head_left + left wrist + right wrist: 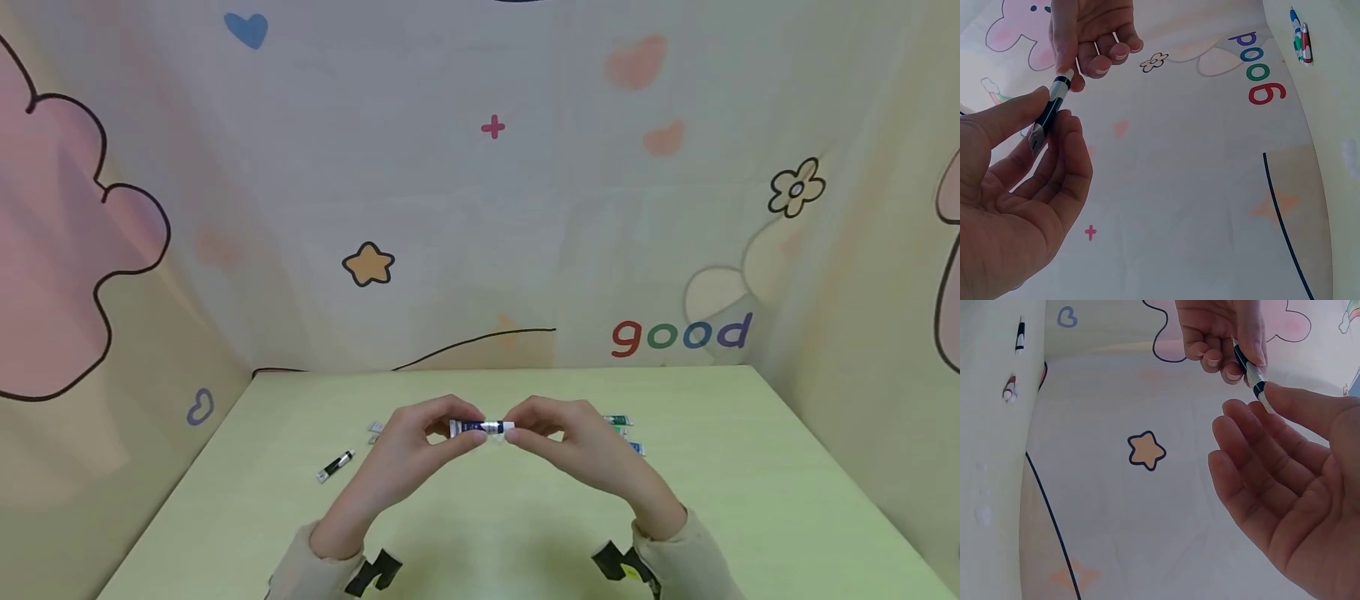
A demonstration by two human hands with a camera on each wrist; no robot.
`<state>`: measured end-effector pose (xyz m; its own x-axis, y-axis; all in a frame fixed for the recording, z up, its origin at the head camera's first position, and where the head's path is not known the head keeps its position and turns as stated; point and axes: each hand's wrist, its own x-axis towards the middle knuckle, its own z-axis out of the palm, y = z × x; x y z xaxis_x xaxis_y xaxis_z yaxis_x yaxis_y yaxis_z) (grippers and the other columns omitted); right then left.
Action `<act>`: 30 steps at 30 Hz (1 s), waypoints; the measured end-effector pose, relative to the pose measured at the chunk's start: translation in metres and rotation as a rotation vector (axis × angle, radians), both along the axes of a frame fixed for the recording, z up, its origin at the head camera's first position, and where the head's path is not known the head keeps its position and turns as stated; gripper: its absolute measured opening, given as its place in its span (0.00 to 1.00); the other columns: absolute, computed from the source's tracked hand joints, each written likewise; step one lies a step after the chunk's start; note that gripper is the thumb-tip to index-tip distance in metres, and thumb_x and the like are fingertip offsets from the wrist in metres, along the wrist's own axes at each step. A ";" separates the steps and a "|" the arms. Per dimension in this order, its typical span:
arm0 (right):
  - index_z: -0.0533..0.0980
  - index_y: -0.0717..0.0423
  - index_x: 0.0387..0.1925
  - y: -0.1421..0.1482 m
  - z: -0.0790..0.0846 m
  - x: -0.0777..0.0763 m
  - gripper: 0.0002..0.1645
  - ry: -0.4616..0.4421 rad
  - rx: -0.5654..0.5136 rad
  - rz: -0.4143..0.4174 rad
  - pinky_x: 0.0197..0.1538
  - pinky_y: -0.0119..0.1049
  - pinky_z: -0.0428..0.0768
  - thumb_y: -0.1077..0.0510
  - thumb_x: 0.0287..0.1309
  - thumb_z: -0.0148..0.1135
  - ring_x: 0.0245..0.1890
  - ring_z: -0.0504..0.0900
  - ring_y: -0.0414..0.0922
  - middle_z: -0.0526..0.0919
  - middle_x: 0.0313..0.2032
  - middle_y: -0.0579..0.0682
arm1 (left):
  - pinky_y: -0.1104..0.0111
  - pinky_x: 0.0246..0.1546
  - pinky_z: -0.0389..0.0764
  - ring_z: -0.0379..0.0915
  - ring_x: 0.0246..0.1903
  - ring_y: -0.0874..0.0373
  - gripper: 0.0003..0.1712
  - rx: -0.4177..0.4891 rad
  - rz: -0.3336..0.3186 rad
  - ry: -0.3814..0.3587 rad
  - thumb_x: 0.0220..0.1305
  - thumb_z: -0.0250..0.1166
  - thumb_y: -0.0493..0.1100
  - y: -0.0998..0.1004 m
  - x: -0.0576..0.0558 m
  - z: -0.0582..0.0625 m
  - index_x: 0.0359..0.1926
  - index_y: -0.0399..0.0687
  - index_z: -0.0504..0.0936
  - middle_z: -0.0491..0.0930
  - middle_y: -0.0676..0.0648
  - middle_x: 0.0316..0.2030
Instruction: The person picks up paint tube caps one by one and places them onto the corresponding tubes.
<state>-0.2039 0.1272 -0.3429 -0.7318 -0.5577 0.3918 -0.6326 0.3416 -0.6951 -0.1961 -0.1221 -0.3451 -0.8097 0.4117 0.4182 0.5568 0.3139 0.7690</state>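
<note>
Above the table, a small dark-blue and white paint tube [480,427] is held level between both hands. My left hand [408,450] pinches its crimped-end half between thumb and fingers. At the other end, my right hand [588,442] pinches the white cap [509,426] between thumb and index finger. The left wrist view shows the tube [1054,107] pointing its cap toward the right hand [1100,34]. In the right wrist view the cap [1267,400] lies under the right thumb, the other fingers loosely bent. The cap appears to be on the tube.
A black and white tube [335,467] lies on the pale green table [495,533] at left. Other tubes [376,427] are partly hidden behind the left hand. Beyond the right hand lie a green tube [618,420] and a blue one [637,448]. A printed cloth [450,192] stands behind.
</note>
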 end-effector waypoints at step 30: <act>0.83 0.44 0.37 0.000 0.002 0.000 0.09 -0.115 0.038 0.023 0.45 0.44 0.81 0.50 0.72 0.59 0.37 0.85 0.41 0.86 0.32 0.39 | 0.65 0.41 0.80 0.78 0.37 0.59 0.09 -0.030 -0.034 0.035 0.65 0.71 0.48 0.001 -0.001 0.002 0.45 0.55 0.85 0.83 0.59 0.37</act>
